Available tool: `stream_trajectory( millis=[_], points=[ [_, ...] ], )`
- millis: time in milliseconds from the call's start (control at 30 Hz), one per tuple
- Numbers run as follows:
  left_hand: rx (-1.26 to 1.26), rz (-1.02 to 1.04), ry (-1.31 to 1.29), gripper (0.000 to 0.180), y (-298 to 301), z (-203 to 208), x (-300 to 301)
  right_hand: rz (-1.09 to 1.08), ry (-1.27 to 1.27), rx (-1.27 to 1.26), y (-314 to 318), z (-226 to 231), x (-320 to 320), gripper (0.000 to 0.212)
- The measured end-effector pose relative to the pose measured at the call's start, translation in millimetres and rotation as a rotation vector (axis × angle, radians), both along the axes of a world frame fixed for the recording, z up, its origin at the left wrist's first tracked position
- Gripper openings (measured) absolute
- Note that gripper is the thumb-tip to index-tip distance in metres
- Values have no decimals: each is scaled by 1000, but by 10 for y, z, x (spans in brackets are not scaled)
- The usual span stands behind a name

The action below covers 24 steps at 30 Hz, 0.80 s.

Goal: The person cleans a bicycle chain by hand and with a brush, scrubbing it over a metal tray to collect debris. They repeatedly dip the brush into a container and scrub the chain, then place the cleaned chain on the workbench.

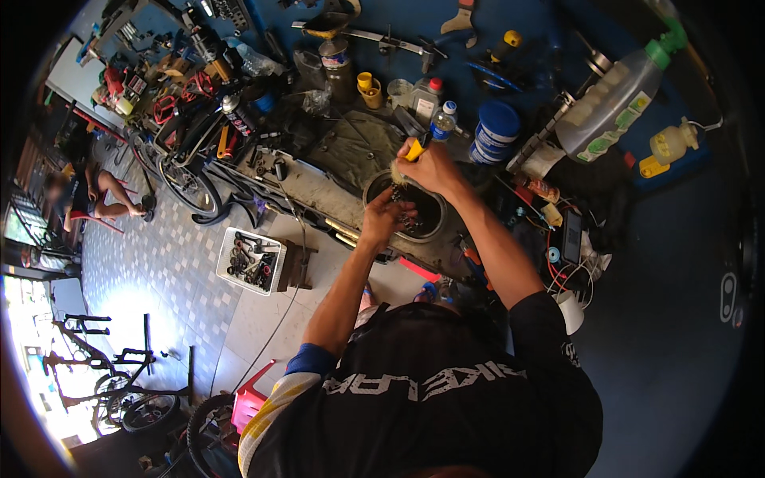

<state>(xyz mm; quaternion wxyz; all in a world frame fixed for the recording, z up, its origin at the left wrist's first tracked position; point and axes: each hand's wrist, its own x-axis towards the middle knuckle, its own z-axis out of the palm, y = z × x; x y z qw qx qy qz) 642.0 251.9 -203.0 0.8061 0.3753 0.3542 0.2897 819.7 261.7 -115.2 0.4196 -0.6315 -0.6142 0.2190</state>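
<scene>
My right hand [430,169] is closed round a brush [416,149] with a yellow and black handle, its pale bristles pointing down. Just below the bristles, my left hand [386,218] holds a dark, linked metal piece that looks like a bicycle chain [409,219]. Both hands are over a round metal basin [440,225] on the workbench. Dark contents show inside the basin, partly hidden by my left hand. The bristles are at or very near the chain; contact cannot be made out.
Behind the basin stand a clear bottle with a blue cap [444,121], a blue tub [496,131] and a red-capped bottle [425,99]. A white basket of metal parts [251,260] stands left of my legs. A person [92,191] sits at far left, near a bicycle [187,187].
</scene>
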Motion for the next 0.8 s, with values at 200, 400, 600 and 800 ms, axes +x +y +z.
stream_trajectory(
  millis=[200,400,600,800],
  points=[
    [5,-68,12,63,-47,-64,-10,7,-38,-99,190,-104,68,17],
    [4,-46,41,69,-33,-87,-22,58,55,-345,256,15,81,23],
    [-41,-55,5,73,-77,-79,-46,29,101,-366,282,72,101,28],
    [17,-121,25,76,-31,-73,-44,0,-135,-343,417,-18,158,28]
  ],
)
